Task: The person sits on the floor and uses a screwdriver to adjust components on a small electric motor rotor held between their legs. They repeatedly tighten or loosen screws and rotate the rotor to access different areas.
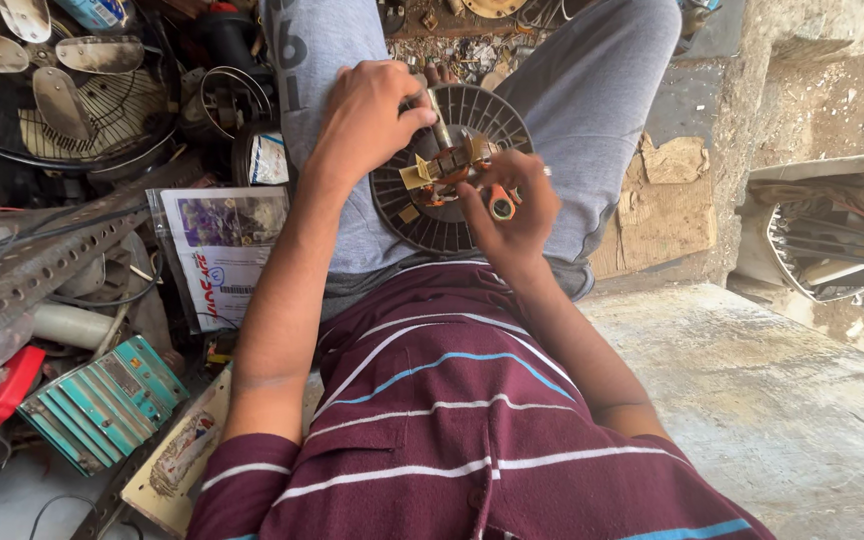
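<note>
A round black slotted motor housing (482,120) rests on my lap between my grey-trousered legs. At its centre sits a motor core (444,165) with copper winding and a metal shaft. My left hand (367,115) grips the upper left of the housing, thumb against the shaft. My right hand (512,205) holds an orange-handled tool (501,205) against the core from the lower right. The tool's tip is hidden by my fingers.
A fan with metal blades (52,90) and its wire guard lie at the upper left. A plastic-wrapped printed sheet (222,250), a teal electronic part (102,400), a red can and cables crowd the left. A concrete ledge (772,400) runs along the right.
</note>
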